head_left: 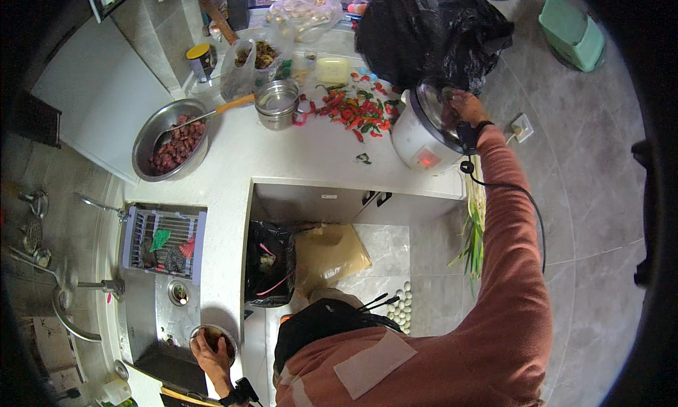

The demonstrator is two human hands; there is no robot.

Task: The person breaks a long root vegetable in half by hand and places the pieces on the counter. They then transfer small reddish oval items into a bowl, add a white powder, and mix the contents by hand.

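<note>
My right hand is closed at the top of the glass lid on a white rice cooker, which has a lit red panel. Whether the lid is lifted or seated I cannot tell. Low at the left, my left hand grips a small round bowl beside the sink's edge. The fingers reach over its rim, and something brown shows inside. A wristband with a dark cable sits on my right wrist.
On the white counter lie red and green chillies, stacked metal containers and a steel basin of dark meat chunks. A purple-rimmed drainer spans the sink. A black bag lies behind the cooker; leafy stalks stand beside the counter.
</note>
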